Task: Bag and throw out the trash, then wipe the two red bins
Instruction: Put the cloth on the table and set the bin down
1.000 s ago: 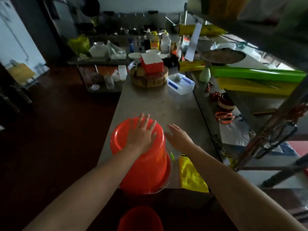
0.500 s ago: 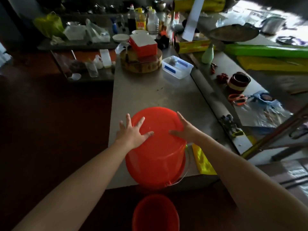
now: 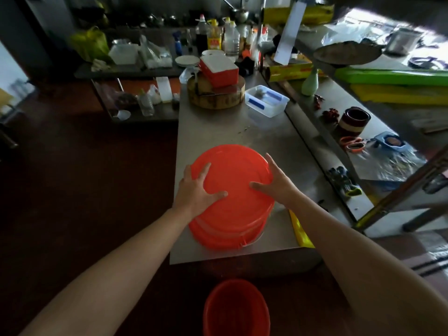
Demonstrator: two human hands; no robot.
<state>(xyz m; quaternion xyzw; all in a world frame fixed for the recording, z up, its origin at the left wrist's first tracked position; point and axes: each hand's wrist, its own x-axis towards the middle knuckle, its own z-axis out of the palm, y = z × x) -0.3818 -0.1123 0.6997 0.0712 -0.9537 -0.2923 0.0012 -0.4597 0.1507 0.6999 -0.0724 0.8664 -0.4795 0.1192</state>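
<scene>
A red bin [image 3: 234, 187] stands upside down near the front edge of the steel table [image 3: 242, 132], its round base facing up. My left hand [image 3: 197, 187] lies on the left side of that base with fingers spread. My right hand [image 3: 272, 181] lies on the right side, fingers straight along the rim. A second red bin [image 3: 236, 309] stands upright on the dark floor below the table's front edge. A yellow cloth [image 3: 300, 232] lies on the table just right of the upturned bin.
A round wooden block with a red-and-white box [image 3: 218, 69] and a clear plastic tub [image 3: 266, 100] sit at the far end. A lower shelf to the right holds scissors [image 3: 352, 144] and a brown cup [image 3: 354, 120]. Bottles crowd the back counter.
The view has tipped down and closer over the upturned bin. My left hand slid from the top centre to the left side; my right hand came onto the bin's right side.
</scene>
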